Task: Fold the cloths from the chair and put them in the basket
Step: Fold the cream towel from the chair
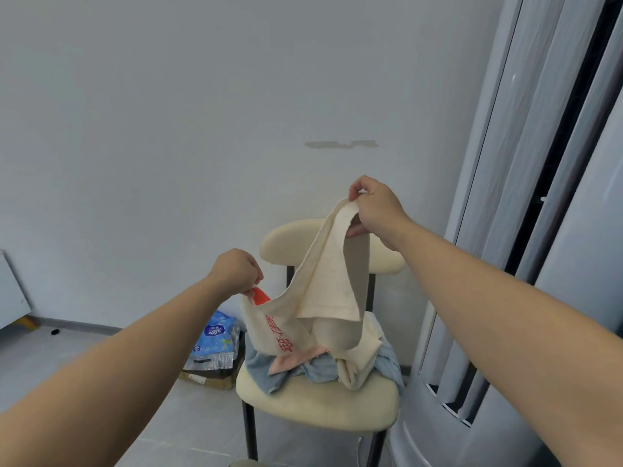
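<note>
Cream towel [323, 281] w/ red print is held above the chair [317, 402], its low end hanging at the cloth pile [320, 367] on the seat; contact can't be told. One corner is pinched by the left hand [236, 271], fingers curled tight. A higher edge is pinched by the right hand [374, 210]. Step judged: spreading out, pre-fold. Next, the twisted towel probably needs to be pulled flat & the corners matched. No basket is seen, so it must be located. A plastic pack [217, 338] & box [209, 379] lie on the floor left of the chair. A tall grey unit [505, 230] stands close on the right, so elbow room there looks tight.
</note>
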